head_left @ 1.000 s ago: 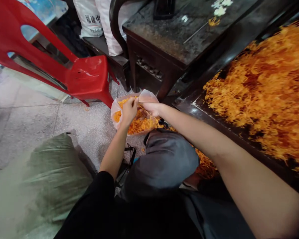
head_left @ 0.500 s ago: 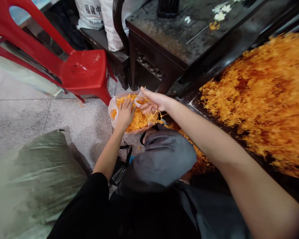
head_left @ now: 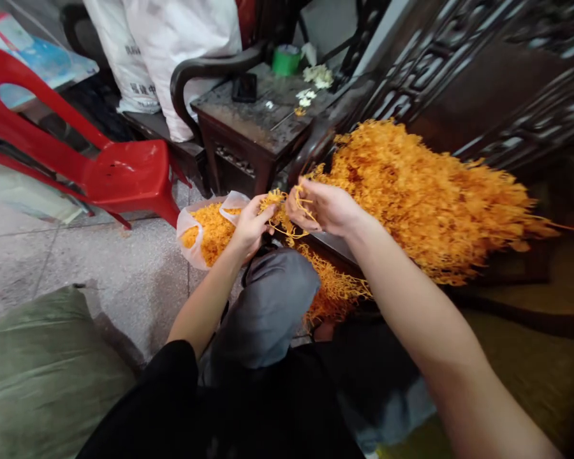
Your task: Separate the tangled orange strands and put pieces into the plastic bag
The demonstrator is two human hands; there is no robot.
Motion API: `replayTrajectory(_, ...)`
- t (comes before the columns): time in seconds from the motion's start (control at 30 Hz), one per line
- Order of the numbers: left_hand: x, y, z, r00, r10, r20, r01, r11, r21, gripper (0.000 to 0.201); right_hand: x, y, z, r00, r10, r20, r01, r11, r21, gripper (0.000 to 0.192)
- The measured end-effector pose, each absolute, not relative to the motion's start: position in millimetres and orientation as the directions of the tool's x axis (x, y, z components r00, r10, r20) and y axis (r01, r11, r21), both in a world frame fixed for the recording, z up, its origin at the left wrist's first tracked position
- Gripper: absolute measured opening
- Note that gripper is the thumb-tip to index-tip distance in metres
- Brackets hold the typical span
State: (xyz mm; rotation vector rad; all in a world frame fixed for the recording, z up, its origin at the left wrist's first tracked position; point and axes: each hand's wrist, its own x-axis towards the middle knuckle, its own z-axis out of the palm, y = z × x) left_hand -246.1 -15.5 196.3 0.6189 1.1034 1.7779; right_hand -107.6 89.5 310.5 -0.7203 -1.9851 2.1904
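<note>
My left hand (head_left: 252, 226) pinches a small tuft of orange stringy strands (head_left: 274, 199), which look like cordyceps fungus. Close by on the right, my right hand (head_left: 326, 208) has its fingers curled around a few more of these strands, and some dangle between the two hands. To the left of my left hand, a whitish plastic bag (head_left: 190, 247) on the floor is full of short orange pieces. A big heap of the orange strands (head_left: 411, 197) lies beyond my right forearm. A smaller bunch (head_left: 337, 287) shows beside my knee.
A red plastic chair (head_left: 129, 172) stands at the left. Behind the bag is a dark wooden side table (head_left: 249, 121) bearing a green tape roll (head_left: 286, 60), a dark box and white flower-like bits. White sacks (head_left: 182, 44) lean behind it. A green sack (head_left: 52, 370) lies at lower left.
Both hands have left the plastic bag and come together to its right, with strands in the fingers. The view has swung right, showing more of the heap and the carved wooden back.
</note>
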Motion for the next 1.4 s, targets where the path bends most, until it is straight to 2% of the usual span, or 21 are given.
replayTrajectory(0.07,-236.5,-12.5,218.7,-0.477,0.878,0.032,-0.353,-0.225,0.908,0.043,-74.5,81.9,321.1,-0.9,0.393,-0.191,0.141,-0.152,-0.978,0.044)
replayTrajectory(0.1,-231.2,-11.4,229.6,-0.469,0.881,0.066,-0.302,-0.23,0.925,0.044,-60.3,78.1,324.1,-0.887,0.436,-0.154,0.094,-0.156,-0.983,0.037)
replayTrajectory(0.13,-225.4,-10.4,240.0,-0.445,0.89,0.099,-0.247,-0.228,0.942,0.046,-48.6,74.5,325.5,-0.857,0.501,-0.12,0.05,-0.153,-0.987,0.037)
replayTrajectory(0.2,-213.1,-7.5,258.6,-0.371,0.914,0.162,-0.128,-0.223,0.967,0.052,-32.8,69.0,323.5,-0.752,0.657,-0.048,-0.027,-0.104,-0.994,0.049)
replayTrajectory(0.27,-201.7,-3.6,274.4,-0.285,0.933,0.218,-0.023,-0.234,0.972,0.056,-24.9,67.4,317.8,-0.643,0.766,0.024,-0.065,-0.024,-0.998,0.054)
replayTrajectory(0.37,-188.7,1.9,295.0,-0.154,0.955,0.254,0.085,-0.243,0.966,0.057,-16.6,72.6,308.8,-0.567,0.812,0.134,-0.075,0.111,-0.991,0.045)
replayTrajectory(0.43,-181.5,5.3,308.0,-0.095,0.954,0.283,0.225,-0.256,0.94,0.058,-8.5,78.2,305.0,-0.524,0.821,0.225,-0.018,0.253,-0.967,0.034)
replayTrajectory(0.47,-177.5,7.2,314.1,-0.076,0.946,0.315,0.335,-0.273,0.902,0.059,-3.9,80.7,303.9,-0.5,0.825,0.263,0.034,0.323,-0.946,0.03)
replayTrajectory(0.53,-167.6,12.6,324.1,-0.032,0.914,0.405,0.581,-0.313,0.752,0.057,5.4,84.0,303.2,-0.453,0.835,0.312,0.142,0.413,-0.9,0.025)
replayTrajectory(0.63,-150.2,24.5,331.6,0.056,0.861,0.506,0.79,-0.348,0.505,0.039,16.7,85.3,306.5,-0.38,0.862,0.337,0.194,0.43,-0.882,0.031)
replayTrajectory(0.73,-137.0,37.9,332.7,0.074,0.822,0.565,0.829,-0.366,0.424,0.034,26.6,85.7,314.2,-0.359,0.877,0.319,0.196,0.405,-0.893,0.023)
replayTrajectory(0.93,-125.4,57.8,329.4,0.084,0.787,0.611,0.759,-0.447,0.472,0.05,53.7,88.8,326.4,-0.409,0.866,0.288,0.347,0.439,-0.828,0.016)
replayTrajectory(1.1,-117.1,67.9,314.2,0.093,0.817,0.569,0.693,-0.463,0.552,0.057,74.0,89.1,326.3,-0.383,0.894,0.235,0.501,0.414,-0.76,0.017)
replayTrajectory(1.23,-107.8,73.3,306.5,0.14,0.838,0.528,0.686,-0.467,0.559,0.063,84.2,87.8,326.6,-0.354,0.916,0.187,0.59,0.374,-0.716,0.013)
replayTrajectory(1.33,-103.0,76.9,306.8,0.216,0.859,0.464,0.676,-0.475,0.563,0.063,89.7,88.8,326.7,-0.343,0.93,0.132,0.634,0.333,-0.698,0.011)
replayTrajectory(1.4,-109.4,81.3,309.2,0.192,0.886,0.423,0.651,-0.437,0.621,0.061,94.6,91.8,326.3,-0.338,0.934,0.112,0.652,0.318,-0.689,0.009)
